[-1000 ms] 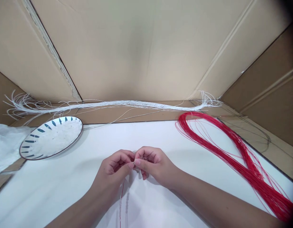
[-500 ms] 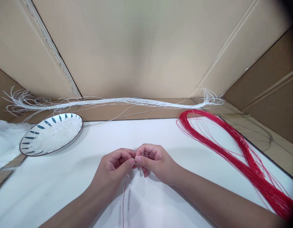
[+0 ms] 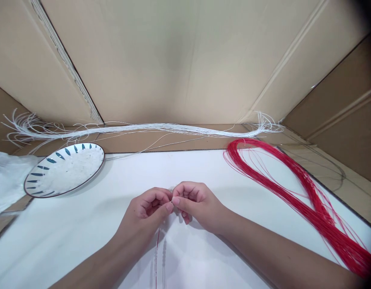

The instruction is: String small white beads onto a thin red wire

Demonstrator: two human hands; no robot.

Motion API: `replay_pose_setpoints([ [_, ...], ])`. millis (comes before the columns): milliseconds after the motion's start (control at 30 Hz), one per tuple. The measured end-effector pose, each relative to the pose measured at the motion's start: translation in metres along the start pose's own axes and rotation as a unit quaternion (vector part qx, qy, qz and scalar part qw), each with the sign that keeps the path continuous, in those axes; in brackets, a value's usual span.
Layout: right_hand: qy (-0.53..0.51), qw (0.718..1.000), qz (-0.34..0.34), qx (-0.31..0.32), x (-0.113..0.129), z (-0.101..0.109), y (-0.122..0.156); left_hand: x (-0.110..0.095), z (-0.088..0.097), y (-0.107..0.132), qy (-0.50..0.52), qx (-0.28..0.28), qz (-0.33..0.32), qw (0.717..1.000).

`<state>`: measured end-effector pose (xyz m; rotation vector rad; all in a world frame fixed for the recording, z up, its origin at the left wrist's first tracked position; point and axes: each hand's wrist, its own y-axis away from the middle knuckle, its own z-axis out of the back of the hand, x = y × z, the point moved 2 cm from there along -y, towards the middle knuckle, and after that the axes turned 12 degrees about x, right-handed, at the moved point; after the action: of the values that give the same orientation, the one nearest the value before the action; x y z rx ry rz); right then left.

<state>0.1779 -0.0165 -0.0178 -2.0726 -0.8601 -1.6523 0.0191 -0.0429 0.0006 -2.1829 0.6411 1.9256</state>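
Note:
My left hand (image 3: 149,206) and my right hand (image 3: 195,202) meet over the middle of the white board, thumb tips almost touching. Both are closed in a pinch. Below my left hand hangs a thin red cord (image 3: 157,245) with small clear bits along its lower part; its upper end goes out of sight behind the fingers. A tiny pale speck shows between the two thumb tips, too small to name. What the right fingertips pinch is hidden.
A bundle of white cords (image 3: 173,129) lies along the back. At the right is a looped hank of red cord (image 3: 293,200). An oval plate (image 3: 35,180) with small clear pieces stands left, beside a plastic bag (image 3: 7,180). Cardboard walls (image 3: 221,60) rise behind.
The fingertips have shifted very slightly, and a pale speck now shows between the thumbs. The hands stay together in the same place; nothing else has moved.

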Motion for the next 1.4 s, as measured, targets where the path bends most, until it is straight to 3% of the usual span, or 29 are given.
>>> replay_pose_setpoints([
  [800, 0.004, 1.0, -0.003, -0.002, -0.002, 0.001, -0.001, 0.006, 0.008, 0.0, 0.015, -0.042, 0.003, 0.999],
  [967, -0.004, 0.995, 0.064, -0.077, 0.004, 0.009, 0.002, 0.009, 0.009, 0.0, 0.008, -0.054, 0.011, 0.998],
  [1067, 0.064, 0.981, 0.087, -0.159, 0.01, 0.023, 0.001, 0.01, 0.01, -0.001, -0.004, -0.06, 0.015, 0.998],
  [1167, 0.196, 0.96, 0.053, -0.193, 0.013, 0.034, -0.002, 0.008, 0.009, -0.001, -0.002, -0.071, 0.016, 0.997],
  [1400, 0.453, 0.886, 0.022, -0.099, 0.017, 0.031, -0.001, 0.004, 0.007, 0.0, 0.005, -0.057, 0.016, 0.998],
])
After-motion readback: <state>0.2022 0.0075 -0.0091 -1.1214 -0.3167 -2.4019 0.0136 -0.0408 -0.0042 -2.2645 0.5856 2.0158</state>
